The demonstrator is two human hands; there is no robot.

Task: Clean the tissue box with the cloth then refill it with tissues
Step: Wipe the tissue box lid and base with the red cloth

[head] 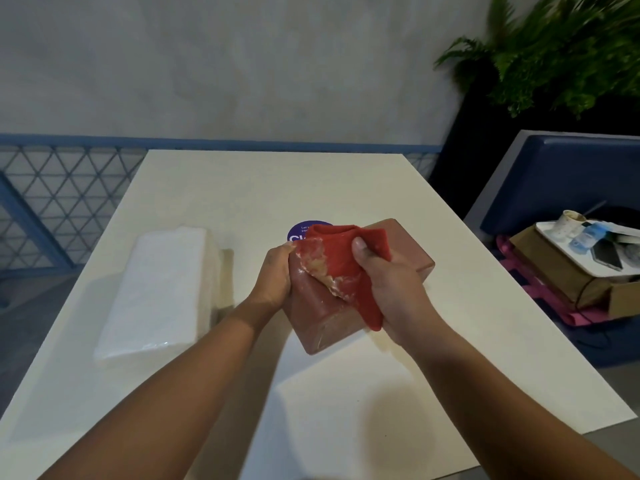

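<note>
A reddish-brown tissue box (323, 322) is held tilted above the white table (346, 188), near its middle. My left hand (273, 275) grips the box's left side. My right hand (391, 285) is closed on a red cloth (341, 258) that drapes over the top of the box. The cloth shows a pale, worn patch near my left fingers. A white pack of tissues (159, 292) in clear wrap lies flat on the table to the left, apart from both hands.
A round purple sticker (298, 231) sits on the table just behind the box. To the right, off the table, a blue seat (561, 174) holds a cardboard box (561, 271) with a tray, cup and phone. A potted plant (554, 50) stands at the back right.
</note>
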